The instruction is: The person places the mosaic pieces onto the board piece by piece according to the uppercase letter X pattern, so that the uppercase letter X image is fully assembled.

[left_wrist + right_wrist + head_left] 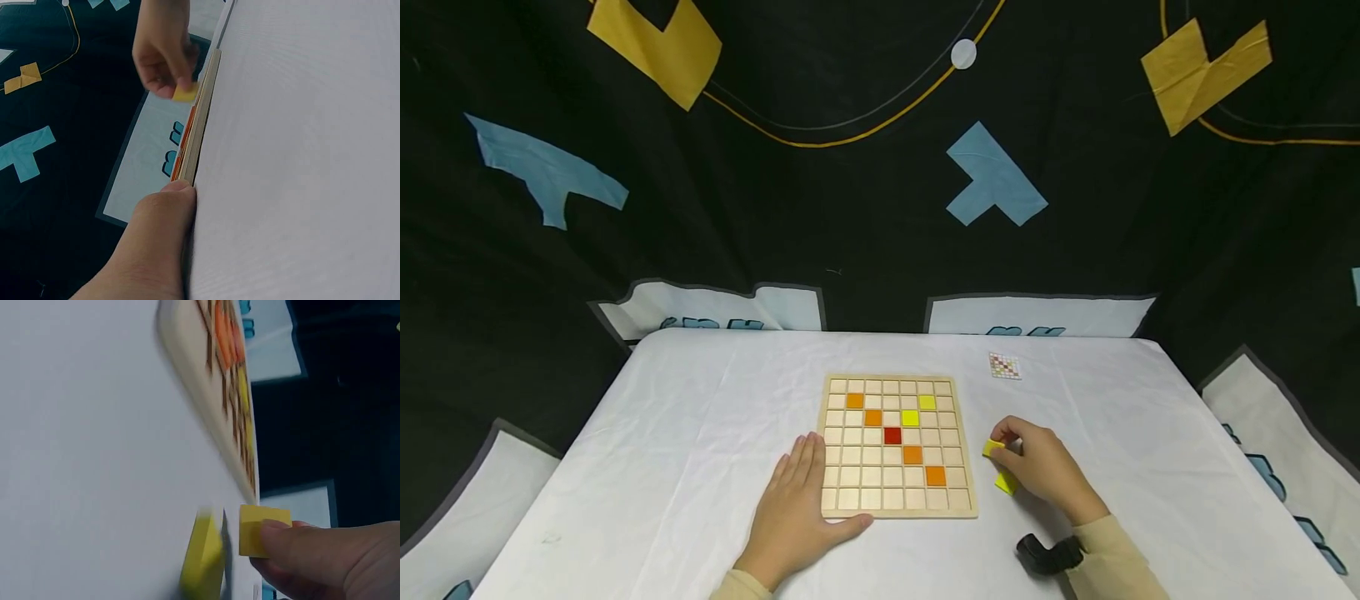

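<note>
A square wooden grid board (891, 503) lies on the white table, with orange, red and yellow tiles in some of its cells. My left hand (793, 508) rests against the board's near left corner, its fingers straight along the left side and the thumb touching the front edge. To the right of the board, my right hand (1045, 467) pinches a yellow square tile (252, 532) between thumb and fingers, above the table. Just below that hand a second yellow tile (1006, 482) lies on the cloth; it looks blurred in the right wrist view.
A small card with a coloured grid pattern (1004, 366) lies beyond the board to the right. The right wrist wears a black strap-like device (1047, 555). A dark curtain (880, 225) with blue and yellow shapes hangs behind the table (662, 450).
</note>
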Demonstrator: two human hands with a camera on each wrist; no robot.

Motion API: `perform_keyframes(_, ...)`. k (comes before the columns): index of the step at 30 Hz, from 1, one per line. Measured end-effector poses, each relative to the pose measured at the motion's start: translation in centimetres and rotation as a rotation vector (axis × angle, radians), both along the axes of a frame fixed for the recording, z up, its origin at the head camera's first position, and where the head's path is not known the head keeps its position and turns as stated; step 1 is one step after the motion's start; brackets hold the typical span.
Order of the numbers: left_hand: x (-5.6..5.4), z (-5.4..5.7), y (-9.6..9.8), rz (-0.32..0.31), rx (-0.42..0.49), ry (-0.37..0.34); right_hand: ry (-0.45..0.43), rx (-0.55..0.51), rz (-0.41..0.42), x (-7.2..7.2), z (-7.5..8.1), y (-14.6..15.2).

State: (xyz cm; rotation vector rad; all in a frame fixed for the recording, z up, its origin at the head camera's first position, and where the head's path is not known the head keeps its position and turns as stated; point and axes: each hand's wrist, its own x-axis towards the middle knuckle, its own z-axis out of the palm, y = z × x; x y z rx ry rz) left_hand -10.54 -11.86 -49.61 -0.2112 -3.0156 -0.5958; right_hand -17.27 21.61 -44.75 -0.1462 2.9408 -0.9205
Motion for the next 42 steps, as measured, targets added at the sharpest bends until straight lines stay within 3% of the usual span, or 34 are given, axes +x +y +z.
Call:
perform_keyframes(5, 0.0, 0.0, 0.0, -0.003, 0.001, -0.001, 0.007, -0.076, 0.022, -0.6, -0.1, -3.3)
perform_keyframes(11, 0.0, 0.0, 0.0, -0.002, -0.001, -0.005, 0.021, -0.173, 0.118, -1.2, -0.6, -7.2)
perform_keyframes(21, 0.1, 0.0, 0.0, -0.003, -0.004, 0.024, 0.082, -0.173, 0.308, -1.4, -1.3, -12.0)
perform_keyframes(30, 0.0, 0.0, -0.1, -0.006, -0.011, 0.015, 0.119, -0.095, 0.349, -1.0, -1.6, -13.4)
perform_keyframes(42, 0.1, 0.1, -0.1, -0.008, -0.014, 0.018, 0.137, -0.014, 0.39, -0.3, -1.1, -12.9)
